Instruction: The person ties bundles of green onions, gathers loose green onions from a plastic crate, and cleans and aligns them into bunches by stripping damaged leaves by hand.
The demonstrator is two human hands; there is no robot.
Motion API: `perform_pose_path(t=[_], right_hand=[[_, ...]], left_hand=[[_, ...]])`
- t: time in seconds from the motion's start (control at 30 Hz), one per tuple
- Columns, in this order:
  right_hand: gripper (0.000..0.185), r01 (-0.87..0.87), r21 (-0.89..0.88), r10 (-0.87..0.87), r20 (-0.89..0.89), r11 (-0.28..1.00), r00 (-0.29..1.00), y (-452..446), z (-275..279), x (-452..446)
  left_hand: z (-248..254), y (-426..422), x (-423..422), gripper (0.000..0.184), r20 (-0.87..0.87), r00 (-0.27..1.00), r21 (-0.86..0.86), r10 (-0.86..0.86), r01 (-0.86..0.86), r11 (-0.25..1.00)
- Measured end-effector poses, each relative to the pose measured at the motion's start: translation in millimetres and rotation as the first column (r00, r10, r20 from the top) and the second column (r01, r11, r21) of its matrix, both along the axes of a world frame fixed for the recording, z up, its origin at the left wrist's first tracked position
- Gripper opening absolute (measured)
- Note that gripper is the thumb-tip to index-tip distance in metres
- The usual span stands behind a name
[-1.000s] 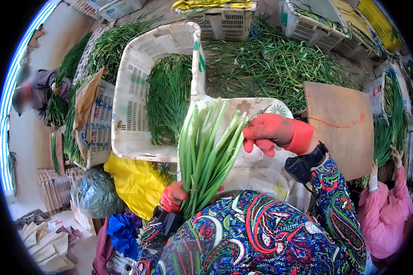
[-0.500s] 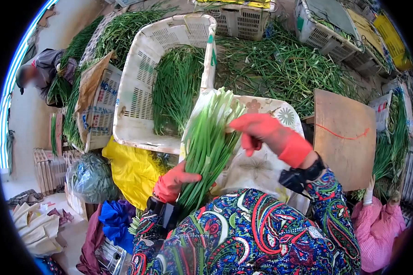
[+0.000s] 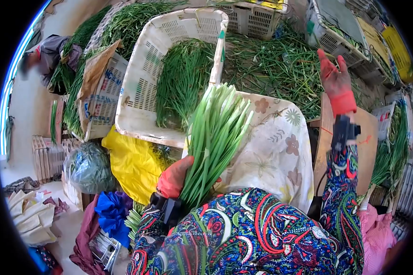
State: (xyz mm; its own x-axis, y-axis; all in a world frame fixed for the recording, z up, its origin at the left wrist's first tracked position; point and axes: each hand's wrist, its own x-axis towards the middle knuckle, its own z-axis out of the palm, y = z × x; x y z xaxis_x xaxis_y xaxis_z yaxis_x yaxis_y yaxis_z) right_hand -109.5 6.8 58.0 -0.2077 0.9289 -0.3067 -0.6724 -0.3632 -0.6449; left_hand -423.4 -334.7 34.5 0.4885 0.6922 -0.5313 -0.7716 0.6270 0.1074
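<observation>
My left hand [image 3: 175,176], in a reddish rubber glove, is wrapped round the lower part of a bunch of garlic chives [image 3: 215,142]. Their pale stem ends point up and away from me, and the green leaves run down against my patterned clothing. My right hand [image 3: 336,80], gloved alike, is raised at the far right with its fingers apart. A thin green leaf [image 3: 315,37] shows just beyond its fingertips; whether it touches them I cannot tell. Below the bunch, a pale flower-printed cloth [image 3: 273,151] covers the surface before me.
A white plastic crate [image 3: 126,107] holding green chives stands ahead to the left. Loose leaves [image 3: 280,68] litter the floor beyond. A brown board [image 3: 353,156] is at right, a yellow bag [image 3: 133,165] at left. Another person [image 3: 50,57] handles greens at far left; a pink sleeve [image 3: 376,224] shows right.
My right hand has moved from beside the bunch up and out to the far right, its fingers spreading. My left hand still holds the chives, the bunch now fanned wider.
</observation>
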Motion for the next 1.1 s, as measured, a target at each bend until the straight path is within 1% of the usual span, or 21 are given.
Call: perform_pose_path(t=[0.07, 0.13, 0.17, 0.2, 0.27, 0.33, 0.47, 0.5, 0.6, 0.63, 0.7, 0.73, 0.77, 0.83, 0.87, 0.93, 0.97, 1.0, 1.03, 1.07, 1.1], right_hand=[[0.031, -0.211, 0.054, 0.191, 0.257, 0.976, 0.947, -26.7, 2.8, -14.3], [0.034, -0.637, 0.110, 0.474, 0.575, 0.763, 0.667, -95.2, 28.6, -61.0], [0.036, -0.784, 0.110, 0.592, 0.595, 0.610, 0.544, -119.5, 27.7, -77.3], [0.041, -0.783, 0.228, 0.518, 0.639, 0.578, 0.569, -151.8, 9.8, -101.5], [0.041, -0.914, 0.034, 0.275, 0.948, 0.404, 0.157, -186.2, 35.2, -125.3], [0.035, -0.936, 0.235, -0.046, 0.972, 0.262, 0.232, -202.3, 5.5, -142.3], [0.024, -0.944, 0.329, -0.135, 0.934, -0.035, 0.331, -211.6, -7.8, -146.9], [0.017, -0.923, 0.383, -0.124, 0.915, -0.038, 0.384, -215.3, -2.0, -145.7], [0.015, -0.918, 0.397, 0.242, 0.893, -0.022, 0.380, -208.9, 31.2, -129.5], [0.016, -0.934, 0.351, 0.467, 0.817, 0.063, 0.339, -200.5, 43.8, -121.5], [0.021, -0.893, 0.142, 0.775, 0.450, 0.428, 0.443, -182.8, 78.5, -100.2], [0.016, -0.811, 0.189, 0.745, 0.323, 0.554, 0.584, -169.0, 80.8, -88.5], [0.020, -0.638, 0.322, 0.624, 0.158, 0.700, 0.765, -143.0, 73.4, -72.9], [0.041, -0.211, 0.465, 0.325, -0.179, 0.860, 0.929, -79.5, 48.9, -42.9], [0.049, -0.055, 0.436, 0.007, 0.111, 0.898, 0.994, -66.0, 67.1, -38.2], [0.059, -0.212, 0.364, -0.057, 0.604, 0.907, 0.795, -56.5, 49.4, -44.6], [0.067, -0.329, 0.428, -0.006, 0.617, 0.842, 0.787, -67.7, 27.8, -54.6], [0.066, -0.470, 0.528, -0.052, 0.702, 0.708, 0.710, -90.7, 11.1, -72.9], [0.054, -0.598, 0.502, 0.095, 0.711, 0.625, 0.697, -115.2, 4.9, -83.1], [0.037, -0.688, 0.301, 0.411, 0.621, 0.661, 0.667, -139.3, 15.7, -92.7], [0.032, -0.760, 0.104, 0.562, 0.611, 0.641, 0.557, -154.5, 18.5, -103.5]], left_hand=[[3.3, 4.6, 3.3, 0.061, -0.087, 0.995, 0.018, 0.048, -0.047, 0.999], [2.0, 6.9, 6.9, 0.060, -0.141, 0.987, 0.015, 0.079, -0.078, 0.997], [1.4, 8.0, 8.0, 0.058, -0.155, 0.984, 0.008, 0.090, -0.090, 0.996], [1.4, 9.2, 8.2, 0.057, -0.171, 0.980, 0.001, 0.100, -0.101, 0.995], [5.9, 12.0, 6.6, 0.054, -0.263, 0.963, -0.007, 0.055, -0.059, 0.998], [10.5, 12.5, 6.3, 0.053, -0.334, 0.942, -0.065, 0.041, -0.067, 0.996], [7.8, 10.4, 10.0, 0.052, -0.350, 0.930, -0.109, 0.109, -0.156, 0.982], [4.4, 9.2, 9.1, 0.053, -0.328, 0.939, -0.105, 0.104, -0.145, 0.984], [1.0, 8.6, 6.9, 0.052, -0.263, 0.960, -0.093, 0.094, -0.122, 0.988], [4.7, 9.8, 6.4, 0.051, -0.244, 0.965, -0.088, 0.099, -0.123, 0.988], [-3.8, 8.0, 2.8, 0.055, -0.251, 0.962, -0.070, 0.113, -0.134, 0.989], [-1.1, 9.2, 4.7, 0.056, -0.240, 0.962, -0.046, 0.127, -0.142, 0.989], [4.0, 11.6, 8.4, 0.058, -0.231, 0.963, -0.023, 0.142, -0.151, 0.988], [5.9, 12.8, 10.5, 0.061, -0.226, 0.962, -0.006, 0.154, -0.159, 0.987], [4.7, 12.5, 10.7, 0.061, -0.229, 0.962, -0.010, 0.151, -0.158, 0.987], [6.1, 13.2, 10.3, 0.059, -0.231, 0.963, -0.021, 0.141, -0.150, 0.988], [8.6, 13.7, 9.5, 0.056, -0.231, 0.964, -0.030, 0.133, -0.144, 0.989], [9.6, 13.4, 9.5, 0.053, -0.230, 0.966, -0.041, 0.122, -0.135, 0.990], [8.5, 13.5, 9.7, 0.051, -0.276, 0.954, -0.055, 0.118, -0.138, 0.989], [6.6, 13.2, 9.6, 0.049, -0.323, 0.940, -0.069, 0.112, -0.141, 0.988], [6.0, 12.9, 9.4, 0.047, -0.371, 0.923, -0.084, 0.105, -0.146, 0.986]])
